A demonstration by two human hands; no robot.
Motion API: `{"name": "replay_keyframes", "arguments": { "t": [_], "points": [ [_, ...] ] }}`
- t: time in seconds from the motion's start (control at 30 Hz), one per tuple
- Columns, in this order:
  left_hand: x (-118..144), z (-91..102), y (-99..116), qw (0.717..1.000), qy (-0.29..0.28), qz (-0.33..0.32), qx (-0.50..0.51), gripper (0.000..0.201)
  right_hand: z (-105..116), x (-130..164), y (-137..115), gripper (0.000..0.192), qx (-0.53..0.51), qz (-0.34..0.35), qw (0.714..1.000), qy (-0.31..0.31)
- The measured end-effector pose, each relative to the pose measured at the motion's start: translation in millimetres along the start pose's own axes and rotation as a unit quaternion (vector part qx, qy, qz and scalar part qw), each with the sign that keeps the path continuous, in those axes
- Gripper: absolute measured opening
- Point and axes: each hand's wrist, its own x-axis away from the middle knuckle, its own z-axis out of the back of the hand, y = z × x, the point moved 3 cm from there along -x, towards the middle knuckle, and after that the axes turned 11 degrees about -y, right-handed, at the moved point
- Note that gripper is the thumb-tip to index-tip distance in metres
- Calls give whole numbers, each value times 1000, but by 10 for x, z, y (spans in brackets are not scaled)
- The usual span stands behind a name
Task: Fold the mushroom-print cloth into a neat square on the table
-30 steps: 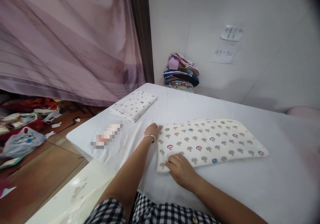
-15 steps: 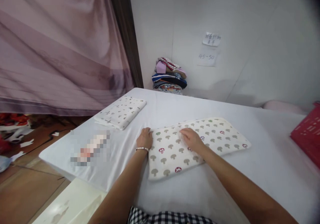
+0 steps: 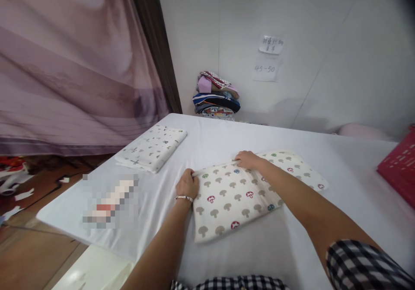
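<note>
Head view: on the white table [image 3: 324, 234] lies the mushroom cloth [image 3: 240, 195], with the left hand [image 3: 187, 184] curled at its near-left far corner, pinching the edge. The right hand [image 3: 247, 159] grips the cloth's far edge, fingers closed on it; a folded cloth [image 3: 152, 147] lies well left of the mushroom cloth.

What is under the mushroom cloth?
The mushroom cloth lies on the white sheet covering the table. Both hands, left hand and right hand, grip its far edge. Anything beneath the cloth itself is hidden.
</note>
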Motion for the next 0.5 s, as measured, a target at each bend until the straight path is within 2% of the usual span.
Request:
{"name": "replay_keyframes", "arguments": {
  "t": [0.2,0.5],
  "points": [
    [21,38,37,1000,-12,8,-1,13,40,-57,27,21,-25,-13,1000,-2],
    [-17,37,44,999,-12,30,-20,12,-213,-44,78,24,-54,-18,993,102]
  ]
}}
